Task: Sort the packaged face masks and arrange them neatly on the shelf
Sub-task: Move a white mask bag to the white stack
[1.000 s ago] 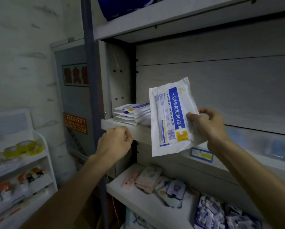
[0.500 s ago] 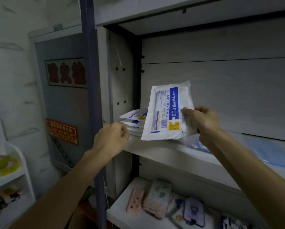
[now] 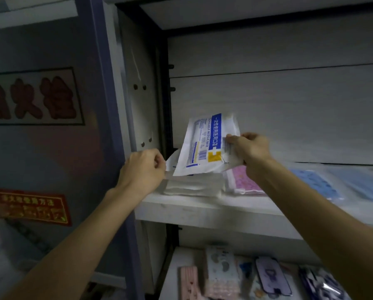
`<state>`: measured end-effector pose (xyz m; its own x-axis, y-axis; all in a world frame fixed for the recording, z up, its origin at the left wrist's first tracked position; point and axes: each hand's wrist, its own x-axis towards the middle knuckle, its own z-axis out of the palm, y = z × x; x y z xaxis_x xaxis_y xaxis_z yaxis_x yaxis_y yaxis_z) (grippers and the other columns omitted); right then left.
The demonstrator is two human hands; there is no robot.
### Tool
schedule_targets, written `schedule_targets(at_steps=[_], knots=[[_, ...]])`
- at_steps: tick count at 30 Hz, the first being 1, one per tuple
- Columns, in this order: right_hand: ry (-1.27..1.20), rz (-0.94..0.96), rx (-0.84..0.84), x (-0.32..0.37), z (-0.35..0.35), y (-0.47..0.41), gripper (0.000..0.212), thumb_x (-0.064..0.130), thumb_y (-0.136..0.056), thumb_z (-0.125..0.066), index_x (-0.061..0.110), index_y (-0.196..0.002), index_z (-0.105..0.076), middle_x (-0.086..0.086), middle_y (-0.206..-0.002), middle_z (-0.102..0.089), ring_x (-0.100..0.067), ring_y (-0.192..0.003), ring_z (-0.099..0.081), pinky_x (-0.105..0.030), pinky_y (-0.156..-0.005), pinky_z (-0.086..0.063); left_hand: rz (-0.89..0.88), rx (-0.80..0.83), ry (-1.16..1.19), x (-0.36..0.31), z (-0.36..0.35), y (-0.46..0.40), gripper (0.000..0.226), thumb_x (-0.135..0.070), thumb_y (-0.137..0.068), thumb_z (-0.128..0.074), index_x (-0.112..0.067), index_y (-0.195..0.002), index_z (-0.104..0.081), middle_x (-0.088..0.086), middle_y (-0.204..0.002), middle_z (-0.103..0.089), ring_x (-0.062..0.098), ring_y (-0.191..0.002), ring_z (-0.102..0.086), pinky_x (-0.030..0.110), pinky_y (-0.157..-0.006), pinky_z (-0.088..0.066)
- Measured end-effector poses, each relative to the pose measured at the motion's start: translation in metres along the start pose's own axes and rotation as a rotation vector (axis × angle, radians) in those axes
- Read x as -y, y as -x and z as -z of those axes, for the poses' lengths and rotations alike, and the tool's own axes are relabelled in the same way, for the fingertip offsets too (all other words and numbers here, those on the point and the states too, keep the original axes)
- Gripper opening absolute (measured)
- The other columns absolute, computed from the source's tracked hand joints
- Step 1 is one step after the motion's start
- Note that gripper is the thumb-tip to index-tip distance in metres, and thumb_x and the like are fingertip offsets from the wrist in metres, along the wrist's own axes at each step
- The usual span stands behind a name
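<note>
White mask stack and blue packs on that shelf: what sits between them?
Head view: a pink patterned mask pack lies between the white mask stack and the blue packs, partly hidden by the right hand.

White mask packet (image 3: pixel 205 146) tilted, above stack (image 3: pixel 194 186)

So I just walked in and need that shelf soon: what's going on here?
A person is stocking face masks. Their right hand pinches a white and blue mask packet, held tilted just above a stack of white packets at the left end of the shelf. The left hand is curled at the stack's left edge; whether it grips anything is unclear. Pink masks and blue masks lie further right.
</note>
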<state>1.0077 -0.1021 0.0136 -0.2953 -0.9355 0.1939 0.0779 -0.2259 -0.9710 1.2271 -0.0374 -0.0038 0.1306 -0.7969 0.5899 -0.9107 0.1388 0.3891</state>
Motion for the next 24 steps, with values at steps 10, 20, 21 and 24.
schedule_targets(at_steps=[10,20,21,24], knots=[[0.154,0.019,-0.059,-0.013,-0.044,-0.028,0.019,0.021,-0.083,-0.074,0.011,-0.084,-0.058,-0.013,-0.096,-0.070,-0.029,-0.088,-0.069,-0.045,-0.083,-0.058,-0.049,-0.028,0.062,0.011,-0.018,-0.051,0.013,-0.018,-0.089,-0.054,-0.022,-0.085,-0.066,-0.003,-0.080,-0.064,0.017,-0.078,-0.059,0.028,-0.064,-0.042],[0.334,0.000,0.029,-0.032,-0.048,-0.044,0.018,0.024,-0.085,-0.070,0.012,-0.082,-0.057,-0.011,-0.096,-0.067,-0.027,-0.087,-0.067,-0.042,-0.085,-0.057,-0.036,-0.024,0.079,0.011,-0.040,-0.071,0.013,-0.019,-0.089,-0.056,-0.019,-0.085,-0.069,0.000,-0.079,-0.067,0.021,-0.079,-0.063,0.039,-0.074,-0.055],[0.363,0.003,0.046,-0.032,-0.048,-0.044,0.018,0.026,-0.084,-0.070,0.014,-0.081,-0.057,-0.009,-0.094,-0.067,-0.026,-0.086,-0.067,-0.043,-0.084,-0.057,-0.036,-0.018,0.076,0.009,-0.041,-0.071,0.013,-0.019,-0.089,-0.056,-0.018,-0.086,-0.069,0.000,-0.079,-0.067,0.021,-0.079,-0.063,0.039,-0.074,-0.055],[0.462,0.000,0.058,-0.033,-0.047,-0.044,0.032,0.043,-0.068,-0.069,0.016,-0.083,-0.063,-0.007,-0.089,-0.070,-0.029,-0.084,-0.068,-0.048,-0.082,-0.057,-0.025,-0.013,0.058,0.007,-0.043,-0.072,0.014,-0.018,-0.090,-0.056,-0.018,-0.088,-0.070,-0.001,-0.082,-0.068,0.021,-0.082,-0.064,0.037,-0.073,-0.054]])
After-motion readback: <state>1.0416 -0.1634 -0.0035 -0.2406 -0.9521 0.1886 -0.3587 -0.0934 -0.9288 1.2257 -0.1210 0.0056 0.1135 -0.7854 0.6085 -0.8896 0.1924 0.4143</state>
